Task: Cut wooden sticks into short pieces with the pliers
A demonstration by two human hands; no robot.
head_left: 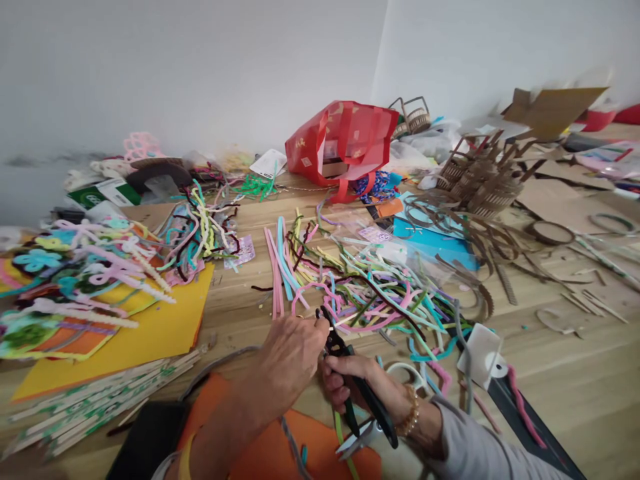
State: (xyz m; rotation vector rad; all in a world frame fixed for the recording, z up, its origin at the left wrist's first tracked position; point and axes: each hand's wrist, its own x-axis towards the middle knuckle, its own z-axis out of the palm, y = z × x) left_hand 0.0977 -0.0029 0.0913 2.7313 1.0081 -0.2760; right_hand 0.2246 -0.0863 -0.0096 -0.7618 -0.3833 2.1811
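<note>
Here, beyond the pliers (336,343), a red bag (345,132) gapes.

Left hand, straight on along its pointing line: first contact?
Likely the head of the pliers held in the right hand, right by the left hand's fingertips. Beyond lies the fuzzy-stem pile. Exact gap unclear from one view.

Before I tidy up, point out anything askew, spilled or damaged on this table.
The red bag at the back looks tipped, its open mouth facing the camera rather than up. In front of it, fuzzy stems lie in a loose tangle, crossing every which way. I see no clear damage.
</note>
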